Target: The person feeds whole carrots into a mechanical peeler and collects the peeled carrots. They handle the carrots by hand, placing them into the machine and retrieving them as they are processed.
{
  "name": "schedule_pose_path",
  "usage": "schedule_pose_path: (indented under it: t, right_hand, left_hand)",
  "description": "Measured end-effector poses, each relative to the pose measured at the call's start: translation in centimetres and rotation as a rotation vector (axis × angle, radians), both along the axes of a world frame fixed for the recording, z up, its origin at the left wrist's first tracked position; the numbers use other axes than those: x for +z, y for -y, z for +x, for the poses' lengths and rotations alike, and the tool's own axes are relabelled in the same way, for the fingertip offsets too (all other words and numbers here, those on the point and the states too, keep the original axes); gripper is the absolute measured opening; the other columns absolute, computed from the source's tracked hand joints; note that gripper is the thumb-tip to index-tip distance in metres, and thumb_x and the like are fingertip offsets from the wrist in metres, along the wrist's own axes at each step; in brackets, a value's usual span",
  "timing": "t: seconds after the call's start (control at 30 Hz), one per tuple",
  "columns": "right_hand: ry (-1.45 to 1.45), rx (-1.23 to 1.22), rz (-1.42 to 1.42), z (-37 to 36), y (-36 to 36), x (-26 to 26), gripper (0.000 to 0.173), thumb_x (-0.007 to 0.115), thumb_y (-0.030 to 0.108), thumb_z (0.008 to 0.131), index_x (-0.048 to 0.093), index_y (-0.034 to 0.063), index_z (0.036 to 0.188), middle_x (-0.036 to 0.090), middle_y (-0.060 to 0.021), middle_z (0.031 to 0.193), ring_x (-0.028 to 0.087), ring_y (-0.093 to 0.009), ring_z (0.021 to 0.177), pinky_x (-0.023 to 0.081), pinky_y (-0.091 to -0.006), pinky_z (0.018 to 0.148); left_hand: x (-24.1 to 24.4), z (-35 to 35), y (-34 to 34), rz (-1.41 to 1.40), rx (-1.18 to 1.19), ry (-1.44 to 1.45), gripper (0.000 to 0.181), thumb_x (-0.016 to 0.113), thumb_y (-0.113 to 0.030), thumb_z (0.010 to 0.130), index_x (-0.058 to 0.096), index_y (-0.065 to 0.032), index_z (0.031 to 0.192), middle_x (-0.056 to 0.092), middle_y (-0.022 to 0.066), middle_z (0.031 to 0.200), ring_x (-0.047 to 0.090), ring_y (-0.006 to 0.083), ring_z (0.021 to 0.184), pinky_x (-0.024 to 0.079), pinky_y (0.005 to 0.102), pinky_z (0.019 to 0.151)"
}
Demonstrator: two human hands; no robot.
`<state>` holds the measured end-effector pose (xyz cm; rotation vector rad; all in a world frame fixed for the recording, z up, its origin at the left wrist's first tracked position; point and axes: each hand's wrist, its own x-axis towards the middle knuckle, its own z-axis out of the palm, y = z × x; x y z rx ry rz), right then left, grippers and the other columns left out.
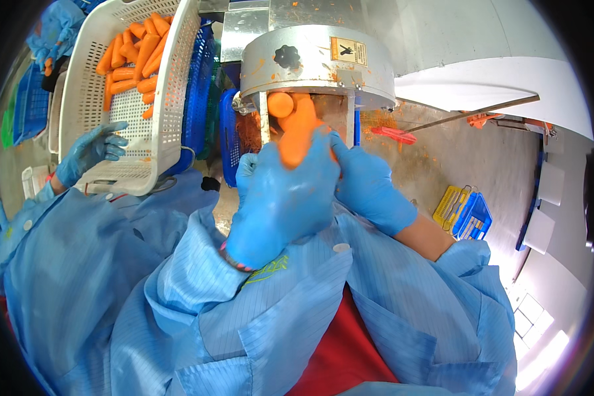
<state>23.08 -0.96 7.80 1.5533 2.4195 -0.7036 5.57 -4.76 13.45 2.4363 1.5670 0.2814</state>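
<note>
My left hand (292, 193), in a blue rubber glove, grips a peeled carrot (295, 143) in front of the opening of a round metal machine (317, 54). Another carrot (280, 104) lies with its round end towards me in the opening, beside the held one. My right hand (366, 180), gloved likewise, is at the right, touching or very close to the left one; its fingers are bent, and orange shows between the hands. Whether it grips a carrot is hidden. The machine's rim bears a dark star knob (287, 57) and a warning label (349, 51).
At the left a white perforated crate (171, 119) holds several peeled carrots (148, 52); a co-worker's gloved hand (91, 151) reaches into it. Blue crates (230, 143) stand under the machine. On the floor at right are a red-headed tool (396, 134) and small baskets (470, 218).
</note>
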Motion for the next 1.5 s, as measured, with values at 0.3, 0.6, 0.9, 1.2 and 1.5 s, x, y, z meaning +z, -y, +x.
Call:
schedule_pose_path:
  t: [0.3,0.6,0.9,1.2,1.5]
  right_hand:
    - [0.043,-0.024,-0.222,-1.2,-1.3,-2.7,0.048,0.061,0.026,0.081,0.049,0.0051,0.122,0.064,-0.0169,0.088,0.064,-0.032,0.078,0.053,-0.0390,0.063]
    - [-0.134,-0.101,-0.091,-0.4,-0.3,-6.0,0.038,0.063,0.027,0.080,0.057,0.0047,0.111,0.063,-0.0169,0.091,0.064,-0.032,0.081,0.052,-0.0396,0.065]
    - [-0.265,-0.131,0.088,2.2,4.2,1.1,0.042,0.065,0.026,0.080,0.055,0.0079,0.116,0.060,-0.0180,0.093,0.062,-0.034,0.081,0.050,-0.0418,0.069]
    - [-0.197,-0.223,0.227,6.7,6.6,4.5,0.060,0.066,0.022,0.078,0.046,0.0156,0.135,0.062,-0.0164,0.089,0.064,-0.033,0.079,0.052,-0.0406,0.070]
    - [-0.122,-0.125,0.215,5.1,5.2,4.2,0.062,0.066,0.026,0.079,0.044,0.0153,0.136,0.061,-0.0160,0.090,0.064,-0.032,0.076,0.052,-0.0388,0.064]
  left_hand:
    - [-1.5,3.7,-5.5,-0.183,-0.027,0.124,0.017,0.058,-0.016,0.076,0.066,-0.0098,0.090,0.061,0.0071,0.086,0.062,0.0205,0.073,0.049,0.0328,0.057]
    - [-4.5,8.1,-11.1,-0.231,-0.121,-0.078,0.023,0.054,-0.023,0.079,0.071,-0.0078,0.082,0.068,0.0124,0.089,0.067,0.0294,0.076,0.054,0.0424,0.062]
    - [-13.6,9.0,-10.8,0.105,-0.442,0.176,0.016,0.056,-0.018,0.080,0.069,-0.0096,0.083,0.065,0.0081,0.091,0.059,0.0240,0.094,0.051,0.0343,0.077]
    - [-9.2,-0.6,-3.1,-0.127,0.289,1.016,0.011,0.057,-0.009,0.083,0.057,-0.0037,0.093,0.060,0.0075,0.083,0.059,0.0176,0.079,0.051,0.0334,0.071]
    - [-19.7,-0.5,3.6,-0.478,0.921,1.651,0.007,0.055,-0.010,0.089,0.049,-0.0060,0.088,0.059,0.0068,0.077,0.064,0.0179,0.068,0.052,0.0286,0.065]
